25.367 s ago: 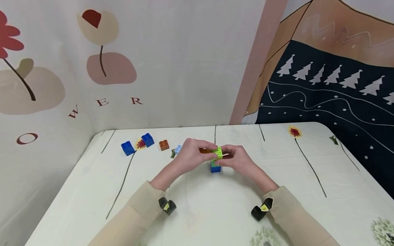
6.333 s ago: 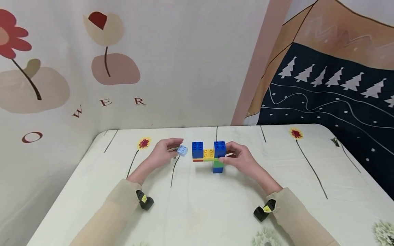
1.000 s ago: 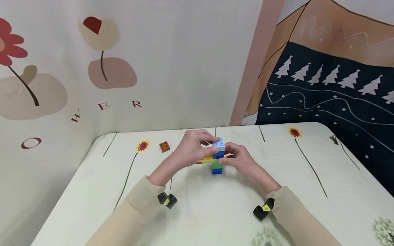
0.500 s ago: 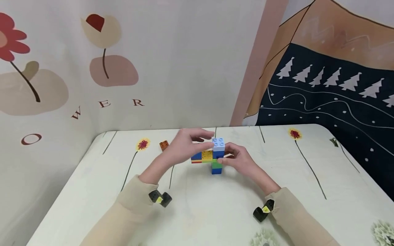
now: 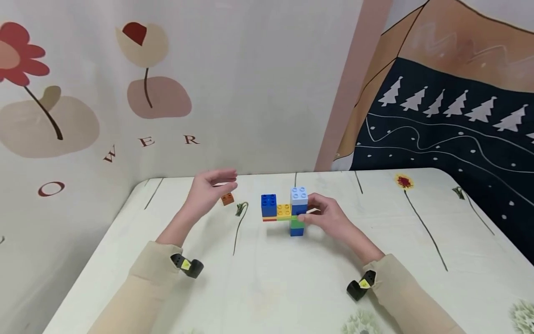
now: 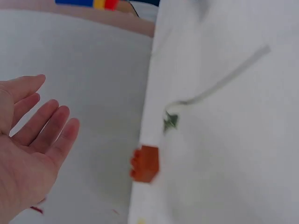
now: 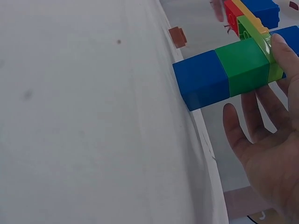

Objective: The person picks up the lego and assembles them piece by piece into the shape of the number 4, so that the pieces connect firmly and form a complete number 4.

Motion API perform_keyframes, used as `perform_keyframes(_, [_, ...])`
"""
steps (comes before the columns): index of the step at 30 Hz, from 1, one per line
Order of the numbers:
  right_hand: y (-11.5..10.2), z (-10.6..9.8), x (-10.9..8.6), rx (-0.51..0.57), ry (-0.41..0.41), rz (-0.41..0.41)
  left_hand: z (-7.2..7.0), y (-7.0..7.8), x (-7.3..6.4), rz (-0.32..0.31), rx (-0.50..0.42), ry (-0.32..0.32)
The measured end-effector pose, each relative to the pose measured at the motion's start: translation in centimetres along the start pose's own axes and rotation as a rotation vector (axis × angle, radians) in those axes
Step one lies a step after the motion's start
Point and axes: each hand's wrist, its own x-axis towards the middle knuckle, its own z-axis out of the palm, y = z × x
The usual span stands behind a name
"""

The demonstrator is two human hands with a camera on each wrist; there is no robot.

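My right hand (image 5: pixel 329 215) pinches an upright construction of toy building bricks (image 5: pixel 297 223) by its right side. Its column has a blue brick at the bottom, then a green one (image 7: pixel 243 65), a lime layer, another blue brick and a light blue brick (image 5: pixel 299 195) on top. An arm with yellow bricks (image 5: pixel 283 210) reaches left and carries a second blue brick (image 5: pixel 269 205), with red beneath. My left hand (image 5: pixel 206 190) is empty, fingers extended, just above and left of a small brown-orange brick (image 5: pixel 227 199). That brick (image 6: pixel 147 163) lies apart from the hand in the left wrist view.
The table is covered by a white cloth (image 5: pixel 267 278) printed with flowers and stems. Its far edge meets a pale hanging fabric (image 5: pixel 250 93). At the right hangs a dark cloth (image 5: pixel 442 134) with white trees. A black camera sits on each wrist.
My left hand has let go of the light blue brick on the column's top and moved left, towards the brown-orange brick. Earlier it carried that light blue brick. The right hand stays in place.
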Motion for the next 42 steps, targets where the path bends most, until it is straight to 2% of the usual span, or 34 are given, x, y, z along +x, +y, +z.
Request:
perform_keyframes(5, [0.1,-0.2,0.0,-0.012,-0.002,-0.001,-0.8,-2.6,0.1,-0.072,0.033,0.042])
perform_keyframes(10, [0.0,-0.2,-0.1,-0.005,-0.006,-0.001,-1.0,-4.3,0.3,-0.15,0.061,0.023])
perform_keyframes(18, [0.1,-0.1,0.0,0.003,-0.008,-0.014,-0.3,-6.4,1.0,-0.184,0.126,-0.051])
perform_keyframes(22, [0.1,0.0,0.0,-0.001,-0.007,-0.016,0.2,-6.8,1.3,-0.193,0.161,-0.063])
perform_keyframes(31, [0.2,0.1,0.0,0.004,-0.011,-0.018,1.0,-6.7,1.3,-0.181,0.22,-0.038])
perform_keyframes(35, [0.2,0.0,0.0,-0.002,-0.01,-0.011,1.1,-6.3,1.2,-0.166,0.202,-0.048])
perform_keyframes(39, [0.2,-0.1,0.0,0.006,-0.011,-0.013,1.1,-4.8,0.7,-0.147,0.142,-0.074])
perform_keyframes(42, [0.2,-0.2,0.1,0.01,-0.01,-0.019,1.3,-2.9,0.3,-0.134,0.111,-0.098])
